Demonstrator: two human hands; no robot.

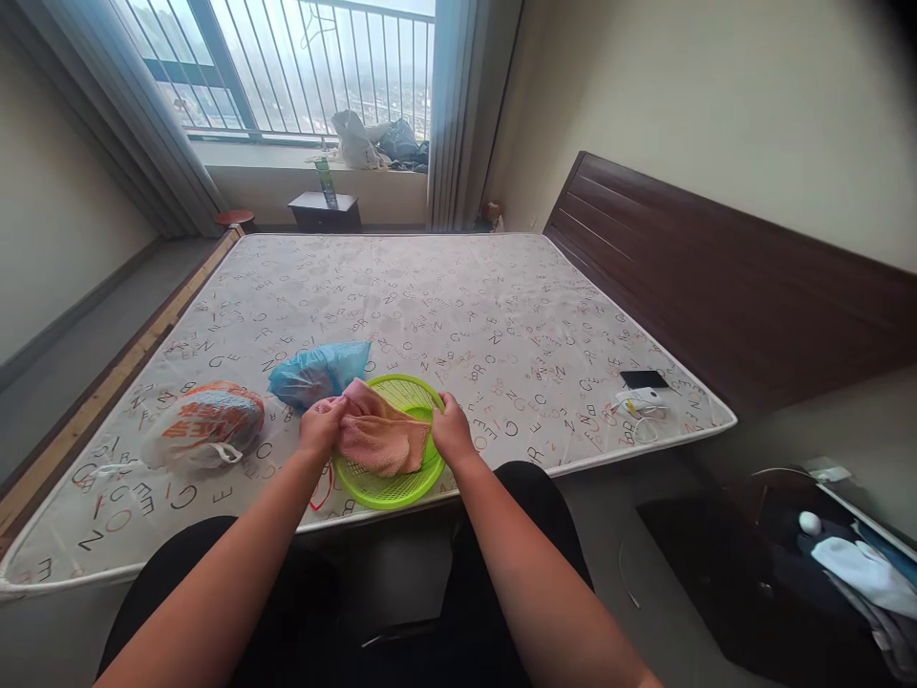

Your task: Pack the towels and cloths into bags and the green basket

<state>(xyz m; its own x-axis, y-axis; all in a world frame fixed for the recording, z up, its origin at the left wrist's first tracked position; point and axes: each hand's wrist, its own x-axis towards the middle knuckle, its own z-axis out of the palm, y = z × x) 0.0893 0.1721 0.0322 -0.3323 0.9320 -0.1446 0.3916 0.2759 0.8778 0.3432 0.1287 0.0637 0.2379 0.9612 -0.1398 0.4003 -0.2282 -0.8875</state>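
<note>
A round green plastic mesh basket is tilted at the near edge of the mattress. My right hand grips its right rim, fingers closed around it. Pinched in my left hand is a pink and orange cloth, which lies partly across the basket's inside. Just behind my left hand sits a blue plastic bag with contents I cannot make out. Part of a thin red loop shows below the basket's left side.
On the letter-printed mattress, a white and orange plastic bag stands at left. A black phone and white power strip lie at right. A dark headboard borders the right side; a small bedside table stands beyond.
</note>
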